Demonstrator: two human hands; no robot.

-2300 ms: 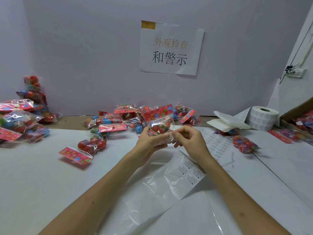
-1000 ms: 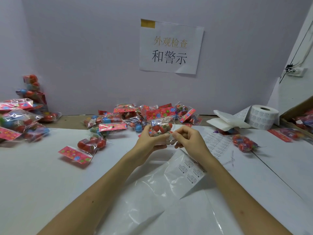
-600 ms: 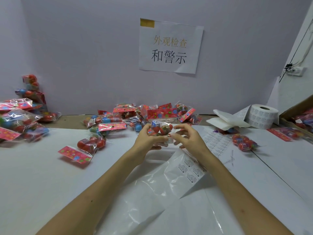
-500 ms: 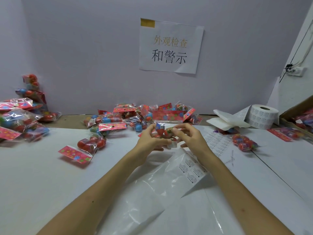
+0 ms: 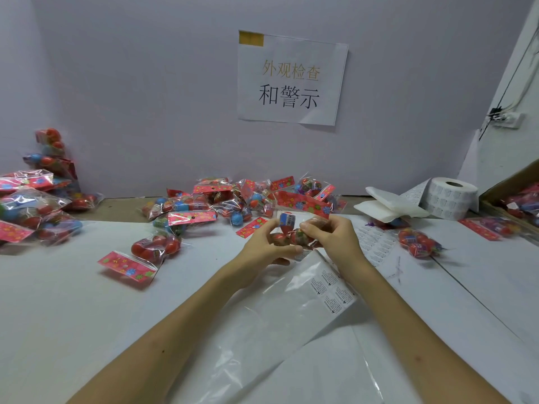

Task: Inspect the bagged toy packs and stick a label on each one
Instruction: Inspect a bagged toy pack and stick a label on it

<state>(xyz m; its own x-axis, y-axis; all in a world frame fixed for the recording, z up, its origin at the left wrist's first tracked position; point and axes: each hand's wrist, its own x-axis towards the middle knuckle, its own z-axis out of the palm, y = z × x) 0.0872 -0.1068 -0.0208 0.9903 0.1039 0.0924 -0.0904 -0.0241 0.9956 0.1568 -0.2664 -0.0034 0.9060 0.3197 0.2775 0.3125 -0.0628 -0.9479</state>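
A: Hands?

B: Both on one toy pack, held up just above the desk. Left hand pinches its left side, thumb in front. Right hand has its fingers curled round the right side.

A: Pack state?

B: Clear bag with red and blue egg-shaped toys inside. The red flowered header card is on top, tilted towards the right. There is a small white patch at the bottom edge. Cannot tell if that is a label.

A: Label stock?

B: A strip of labels lies on a clear plastic sheet under the forearms. A flat sheet of labels lies on the desk just right of the right hand. The label roll stands at far right, with folded white paper beside it.

A: Other packs?

B: The main pile is at the back centre, against the wall. One loose pack lies left of the hands, apart from that pile. A bigger heap is at the far left edge. A single pack sits right of the label sheet. There are more packs in a cardboard box at the right edge.

A: Anything else?

B: A paper sign with Chinese text is taped to the wall, and a power strip hangs at upper right.
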